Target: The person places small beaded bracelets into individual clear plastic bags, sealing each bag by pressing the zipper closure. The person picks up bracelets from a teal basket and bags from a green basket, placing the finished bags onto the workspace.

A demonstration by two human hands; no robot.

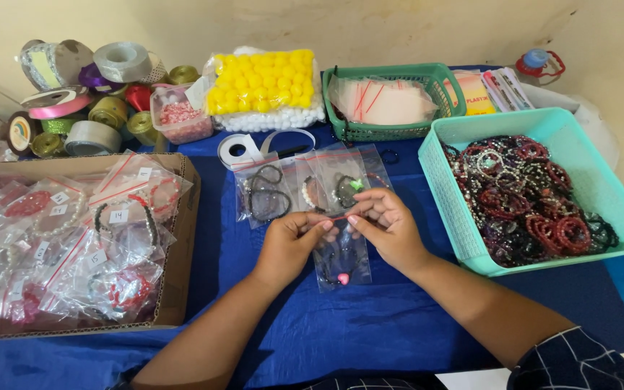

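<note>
While both hands pinched its red-striped mouth, the small clear plastic zip bag (341, 254) lay mid-table on blue cloth (370, 318).
Left hand (288, 244) and right hand (388, 227) fingertips clamped that top edge; light, limp, slippery film seemingly, best gripped there, with a dark beaded bracelet (339, 271) inside.
</note>
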